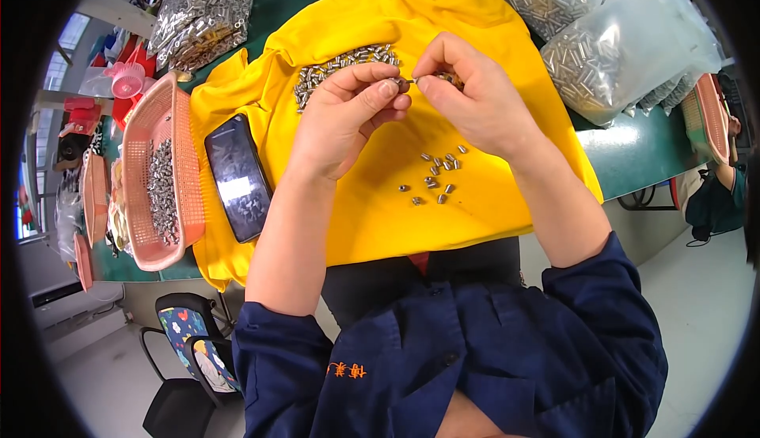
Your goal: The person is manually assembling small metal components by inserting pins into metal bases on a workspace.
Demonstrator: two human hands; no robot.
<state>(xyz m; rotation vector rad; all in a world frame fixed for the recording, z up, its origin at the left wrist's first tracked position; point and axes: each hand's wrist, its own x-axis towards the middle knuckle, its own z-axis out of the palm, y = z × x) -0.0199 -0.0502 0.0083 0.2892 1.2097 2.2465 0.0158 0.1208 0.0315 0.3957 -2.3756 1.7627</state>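
My left hand [356, 109] and my right hand [471, 94] meet above a yellow cloth [372, 220]. Between the left thumb and forefinger is a small metal part [402, 81], its shape mostly covered by the fingertips. The right thumb and forefinger pinch a thin dark piece at its right end, too small to name. Beyond the left hand lies a pile of small silvery metal cylinders [348, 60]. More pieces, partly hidden, lie behind the right hand. Several loose metal cylinders [438, 178] are scattered on the cloth nearer to me, below my hands.
A dark phone [239, 177] lies at the cloth's left side. Beside it stands a pink plastic basket [190, 193] holding small metal parts. Clear bags of metal parts [204, 15] [586, 62] sit at the back left and right. A patterned chair [198, 351] stands lower left; another person's arm [724, 175] shows far right.
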